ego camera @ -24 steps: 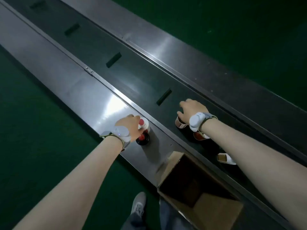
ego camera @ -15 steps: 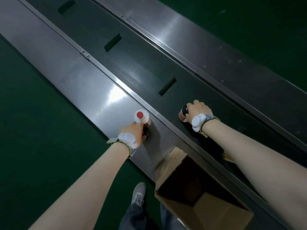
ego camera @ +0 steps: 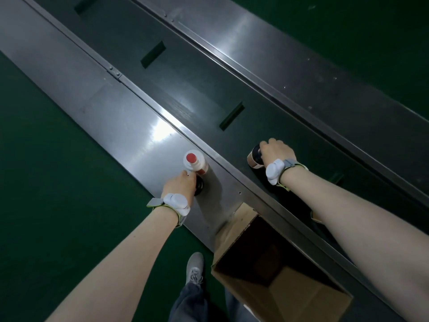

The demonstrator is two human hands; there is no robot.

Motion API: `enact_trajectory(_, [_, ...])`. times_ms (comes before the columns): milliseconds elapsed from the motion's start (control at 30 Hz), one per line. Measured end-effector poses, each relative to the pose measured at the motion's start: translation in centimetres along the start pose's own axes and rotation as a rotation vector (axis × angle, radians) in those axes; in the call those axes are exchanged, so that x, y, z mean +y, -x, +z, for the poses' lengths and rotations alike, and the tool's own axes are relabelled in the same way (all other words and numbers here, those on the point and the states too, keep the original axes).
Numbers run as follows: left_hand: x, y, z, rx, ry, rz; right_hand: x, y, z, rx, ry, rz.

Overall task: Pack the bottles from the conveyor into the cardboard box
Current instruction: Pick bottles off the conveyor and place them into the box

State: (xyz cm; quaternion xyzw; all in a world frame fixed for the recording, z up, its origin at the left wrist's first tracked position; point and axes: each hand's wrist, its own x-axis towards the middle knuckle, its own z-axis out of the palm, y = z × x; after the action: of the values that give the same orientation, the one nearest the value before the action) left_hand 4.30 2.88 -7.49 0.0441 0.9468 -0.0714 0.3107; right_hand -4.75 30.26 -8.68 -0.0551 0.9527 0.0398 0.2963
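Note:
My left hand (ego camera: 180, 185) grips a dark bottle with a white neck and red cap (ego camera: 193, 162), standing upright on the steel side ledge (ego camera: 130, 126) of the conveyor. On the dark belt (ego camera: 197, 89), my right hand (ego camera: 276, 151) is closed over a dark bottle with a tan label (ego camera: 253, 156). An open cardboard box (ego camera: 276, 273) stands below the ledge, near my right forearm; its inside is dark. A small tan piece of another bottle (ego camera: 315, 216) peeks out on the belt beside my right forearm, mostly hidden.
The far steel rail (ego camera: 267, 43) runs along the other side of the belt. Green cleats (ego camera: 232, 116) cross the belt at intervals. Green floor (ego camera: 58, 205) lies on both sides. My grey shoe (ego camera: 195, 268) and trouser leg stand left of the box.
The bottle in my left hand now shows fully above the hand instead of half covered. My right hand holds its bottle more upright. The view has shifted along the conveyor.

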Motion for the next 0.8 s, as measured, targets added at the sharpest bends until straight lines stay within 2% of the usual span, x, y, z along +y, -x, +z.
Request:
enact_trajectory(233, [-0.5, 4.0, -4.4, 0.085, -0.032, 0.068, 0.9, 4.6, -2.9, 0.119, 0.014, -0.004])
enact_trajectory(400, [-0.6, 6.8, -8.9, 0.148, -0.084, 0.154, 0.9, 9.9, -6.7, 0.179, 0.039, 0.077])
enact_trajectory(800, [2.0, 17.4, -18.0, 0.407, -0.121, 0.44, 0.2, 26.9, -14.3, 0.461, -0.035, 0.185])
